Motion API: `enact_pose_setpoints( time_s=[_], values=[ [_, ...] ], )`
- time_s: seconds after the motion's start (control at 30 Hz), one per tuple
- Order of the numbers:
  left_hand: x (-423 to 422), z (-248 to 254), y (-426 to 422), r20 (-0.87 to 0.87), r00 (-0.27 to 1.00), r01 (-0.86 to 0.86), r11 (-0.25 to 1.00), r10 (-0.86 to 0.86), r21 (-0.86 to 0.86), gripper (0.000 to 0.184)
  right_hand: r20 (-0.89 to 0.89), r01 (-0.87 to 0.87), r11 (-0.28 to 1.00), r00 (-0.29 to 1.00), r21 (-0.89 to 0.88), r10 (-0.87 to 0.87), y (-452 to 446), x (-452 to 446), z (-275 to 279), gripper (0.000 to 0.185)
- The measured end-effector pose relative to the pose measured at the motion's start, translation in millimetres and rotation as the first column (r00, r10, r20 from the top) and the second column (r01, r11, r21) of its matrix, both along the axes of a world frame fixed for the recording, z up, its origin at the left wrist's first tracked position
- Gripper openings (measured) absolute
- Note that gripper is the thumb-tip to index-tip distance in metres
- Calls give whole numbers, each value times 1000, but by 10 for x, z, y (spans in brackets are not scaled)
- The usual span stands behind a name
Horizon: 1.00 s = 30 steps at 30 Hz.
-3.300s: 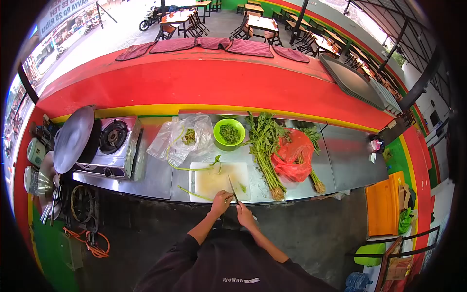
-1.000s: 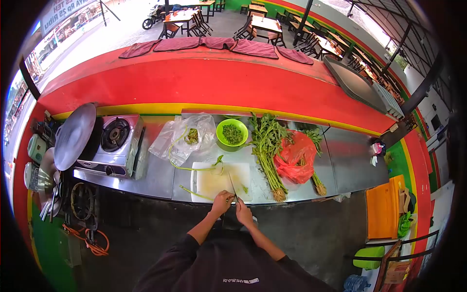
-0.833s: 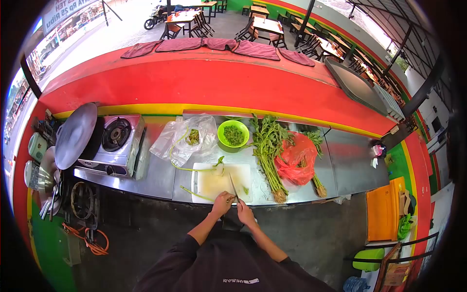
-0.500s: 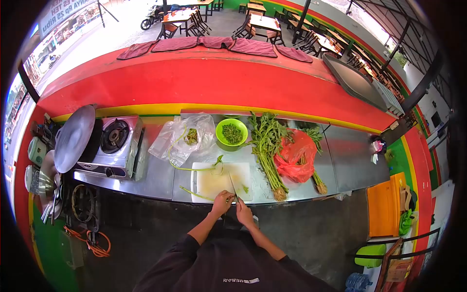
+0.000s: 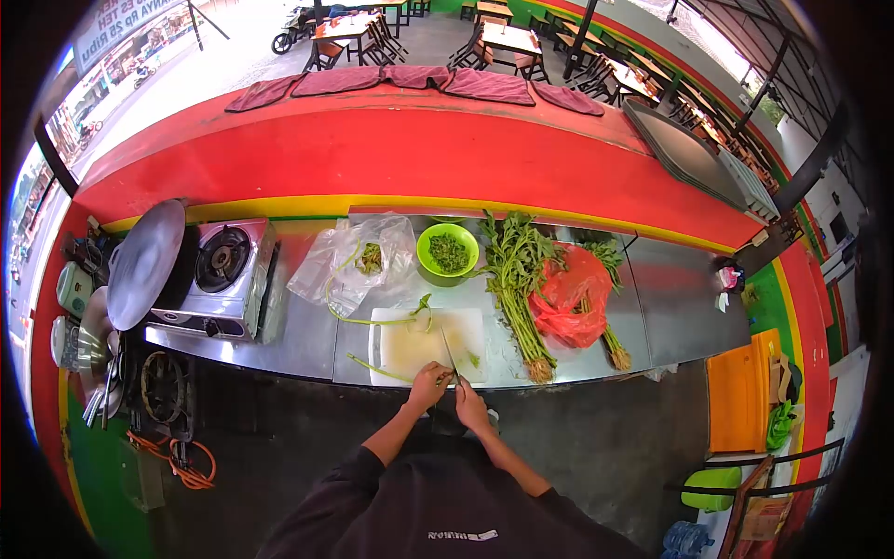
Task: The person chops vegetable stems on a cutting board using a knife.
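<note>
Near edge: I'm seeing the right hand (image 5: pixel 473 408) gripping a knife (image 5: pixel 450 348); left hand (image 5: pixel 431 383) is sitting half-curled beside the blade, can't tell on what. Beyond, the cutting board (image 5: pixel 408 345) is bearing green scraps (image 5: pixel 475 360). Right: rooted leafy greens (image 5: pixel 521 321) are lying whole, likely remaining. Far: chopped greens (image 5: pixel 449 252) are sitting in the lime-green bowl (image 5: pixel 425 259), apparently done.

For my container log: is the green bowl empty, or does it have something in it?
Not empty: the bowl holds a heap of chopped greens, visible through its open top.
</note>
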<state>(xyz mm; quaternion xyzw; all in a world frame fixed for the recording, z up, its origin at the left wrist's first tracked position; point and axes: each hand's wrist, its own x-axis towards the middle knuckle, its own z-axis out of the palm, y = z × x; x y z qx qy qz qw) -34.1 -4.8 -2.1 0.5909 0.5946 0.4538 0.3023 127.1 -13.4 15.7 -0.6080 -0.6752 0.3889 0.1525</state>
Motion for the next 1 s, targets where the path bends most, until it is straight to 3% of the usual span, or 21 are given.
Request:
enact_pose_setpoints(
  time_s=[0.2,0.67,0.9,1.0],
  values=[
    [12,9,12,-7,1000,-18,1000,17,-18,16,86,-11,1000,996,17,9,17,-7,14,45],
    [14,35,-5,-13,1000,-25,1000,25,9,14,34,-40,998,999,-38,42,79,53,-17,46],
    [12,38,-3,-55,998,-12,1000,13,11,14,-9,-27,1000,1000,14,28,-63,111,58,45],
    [14,22,-7,-30,999,-16,1000,16,5,14,63,-9,997,998,-73,14,-91,73,176,45]
  ],
)
